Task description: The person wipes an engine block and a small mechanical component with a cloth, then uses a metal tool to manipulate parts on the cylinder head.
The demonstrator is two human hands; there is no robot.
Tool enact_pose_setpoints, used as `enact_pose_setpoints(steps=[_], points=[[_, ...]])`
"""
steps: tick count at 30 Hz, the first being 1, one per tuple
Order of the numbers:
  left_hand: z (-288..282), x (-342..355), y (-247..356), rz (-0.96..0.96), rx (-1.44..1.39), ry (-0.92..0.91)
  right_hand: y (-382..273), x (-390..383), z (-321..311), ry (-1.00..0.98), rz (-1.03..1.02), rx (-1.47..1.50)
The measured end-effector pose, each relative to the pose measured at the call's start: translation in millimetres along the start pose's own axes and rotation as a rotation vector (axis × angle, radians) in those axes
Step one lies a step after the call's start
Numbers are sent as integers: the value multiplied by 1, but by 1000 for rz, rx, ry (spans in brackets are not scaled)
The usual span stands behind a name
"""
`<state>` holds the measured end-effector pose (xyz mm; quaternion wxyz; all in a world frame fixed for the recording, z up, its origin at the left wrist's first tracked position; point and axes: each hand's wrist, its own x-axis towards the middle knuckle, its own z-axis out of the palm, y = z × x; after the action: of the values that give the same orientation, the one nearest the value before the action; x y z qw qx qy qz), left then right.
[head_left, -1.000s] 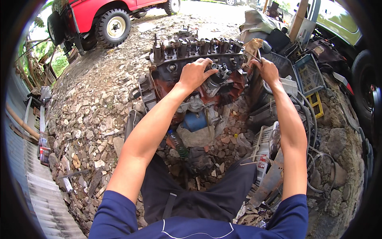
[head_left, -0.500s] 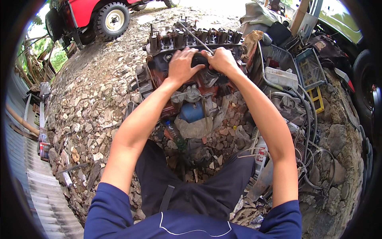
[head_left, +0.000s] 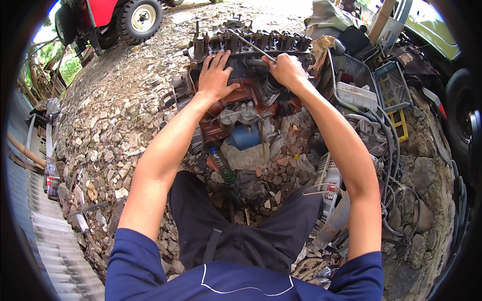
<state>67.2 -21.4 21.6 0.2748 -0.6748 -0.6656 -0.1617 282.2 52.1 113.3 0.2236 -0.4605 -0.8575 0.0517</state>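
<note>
An engine block with reddish sides (head_left: 243,89) sits on the stones in front of me. Along its top runs a dark cylinder head (head_left: 221,46) with a row of springs and rocker parts. My left hand (head_left: 216,78) lies against the near side of the head at left, fingers spread, holding nothing. At right, my right hand (head_left: 286,71) is closed round the near end of a long thin metal bar (head_left: 252,45), which slants up and left across the head. The bar's far end is too small to make out. A blue cylindrical filter (head_left: 245,136) sits low on the engine.
A green-tinted plastic bottle (head_left: 221,164) lies between my legs and the engine. To the right are a grey crate (head_left: 392,88), a yellow crate (head_left: 399,125), hoses and a white slatted part (head_left: 329,190). A red vehicle (head_left: 103,12) stands far left. Loose stones (head_left: 115,135) cover the ground.
My left hand has moved left, away from my right hand, and its fingers now spread on the head. My right hand has shifted slightly right, still gripping the bar.
</note>
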Motion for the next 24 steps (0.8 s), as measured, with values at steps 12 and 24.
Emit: enact_pose_setpoints(steps=[12, 24], points=[[2, 3, -4, 30, -78, 111, 0, 0, 4, -2, 25, -22], [8, 5, -3, 17, -74, 121, 1, 4, 8, -33, -19, -17]])
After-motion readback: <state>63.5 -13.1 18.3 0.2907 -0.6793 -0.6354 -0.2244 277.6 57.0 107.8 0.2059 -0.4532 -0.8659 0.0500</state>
